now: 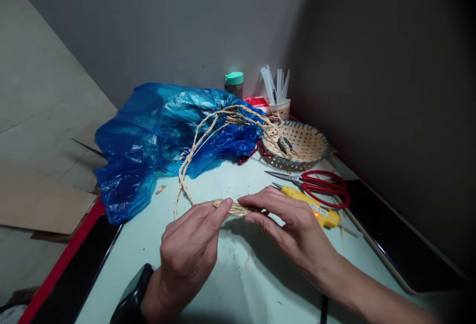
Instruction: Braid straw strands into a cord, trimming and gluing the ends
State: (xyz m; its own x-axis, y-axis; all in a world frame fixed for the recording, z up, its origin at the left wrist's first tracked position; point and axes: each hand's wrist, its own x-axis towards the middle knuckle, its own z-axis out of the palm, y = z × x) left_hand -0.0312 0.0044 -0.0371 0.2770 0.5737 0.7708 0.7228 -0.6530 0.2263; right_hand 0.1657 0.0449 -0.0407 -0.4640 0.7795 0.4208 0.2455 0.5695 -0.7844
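Note:
A small coiled piece of twisted straw cord (238, 209) is pinched between my two hands above the pale green table (230, 284). My left hand (195, 237) grips its left end with thumb and fingers. On the other end, my right hand (286, 217) closes its thumb and fingertips; a dark bit shows there, too small to name. Loose straw cord (186, 165) runs up from beside my left hand and arches over a blue plastic bag (148, 125) toward a woven basket (310, 143).
Red-handled scissors (323, 185) and a yellow glue gun (312, 207) lie beyond my right hand. Behind stand a paper cup (280, 109) of white glue sticks (273, 83) and a green-lidded bottle (234, 83). A grey wall (186, 26) rises behind the table.

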